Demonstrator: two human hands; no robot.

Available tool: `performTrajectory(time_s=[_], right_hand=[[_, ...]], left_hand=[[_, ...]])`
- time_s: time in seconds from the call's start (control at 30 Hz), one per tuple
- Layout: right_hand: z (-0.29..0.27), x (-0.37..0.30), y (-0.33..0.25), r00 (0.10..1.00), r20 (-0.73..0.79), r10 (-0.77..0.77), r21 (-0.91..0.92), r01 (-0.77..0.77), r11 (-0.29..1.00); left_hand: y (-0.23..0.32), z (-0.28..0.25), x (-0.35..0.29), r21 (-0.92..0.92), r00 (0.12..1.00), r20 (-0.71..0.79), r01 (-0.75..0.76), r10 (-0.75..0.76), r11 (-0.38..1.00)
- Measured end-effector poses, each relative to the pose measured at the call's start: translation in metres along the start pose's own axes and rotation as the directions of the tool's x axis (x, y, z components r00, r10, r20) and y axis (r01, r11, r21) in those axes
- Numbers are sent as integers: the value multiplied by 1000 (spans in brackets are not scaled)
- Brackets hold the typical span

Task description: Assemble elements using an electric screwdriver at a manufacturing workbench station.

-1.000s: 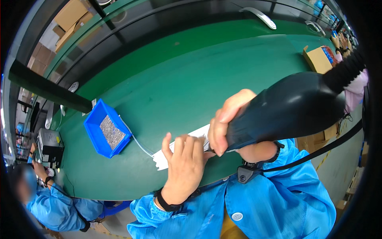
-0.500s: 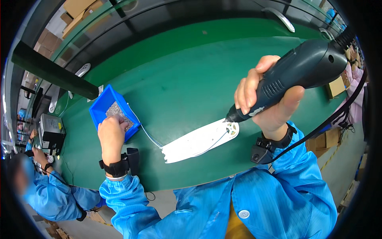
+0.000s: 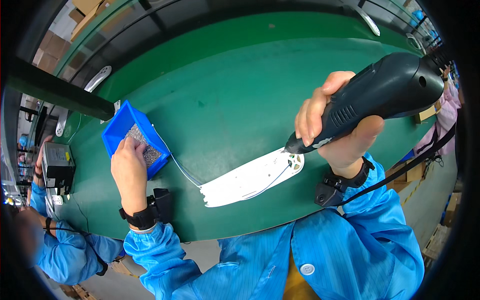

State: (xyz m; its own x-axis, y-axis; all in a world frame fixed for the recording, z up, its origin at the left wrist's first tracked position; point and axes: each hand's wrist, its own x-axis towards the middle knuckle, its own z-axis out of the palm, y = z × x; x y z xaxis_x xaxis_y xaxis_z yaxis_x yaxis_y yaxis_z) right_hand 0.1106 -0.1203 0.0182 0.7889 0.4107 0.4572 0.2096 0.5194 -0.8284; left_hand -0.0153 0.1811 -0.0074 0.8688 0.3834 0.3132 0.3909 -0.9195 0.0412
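My right hand is wrapped round a black electric screwdriver, tilted so its tip points down to the left. The tip is at the right end of a long white plastic panel, beside a round part with greenish cut-outs. I cannot tell whether the tip touches the panel. A thin pale-blue cable runs from the panel toward the bin. My left hand reaches into a blue bin with its fingertips drawn together on small silvery screws. What lies between those fingertips is hidden.
The green tabletop lies under everything. A dark post rises behind the bin. At the far left a co-worker in blue sits near a black box. White panels stand along the back. The screwdriver's black cable hangs at right.
My left fingers have shifted slightly within the screws in the bin. The view has moved a little; the screwdriver stays by the panel's right end. The co-worker's arm at left has risen.
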Motion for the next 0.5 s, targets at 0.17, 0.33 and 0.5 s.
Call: performTrajectory(time_s=[0.17,0.33,0.5], right_hand=[[0,-2,2,1000,11,28,-37,-27,999],[-1,0,3,1000,16,25,-57,-24,998],[0,0,1,1000,8,6,-59,-6,998]], left_hand=[[-1,-2,-1,-28,999,-49,11,-12,1000],[4,-6,1,-44,997,-74,11,-15,999],[4,-6,1,26,997,-77,29,-27,999]])
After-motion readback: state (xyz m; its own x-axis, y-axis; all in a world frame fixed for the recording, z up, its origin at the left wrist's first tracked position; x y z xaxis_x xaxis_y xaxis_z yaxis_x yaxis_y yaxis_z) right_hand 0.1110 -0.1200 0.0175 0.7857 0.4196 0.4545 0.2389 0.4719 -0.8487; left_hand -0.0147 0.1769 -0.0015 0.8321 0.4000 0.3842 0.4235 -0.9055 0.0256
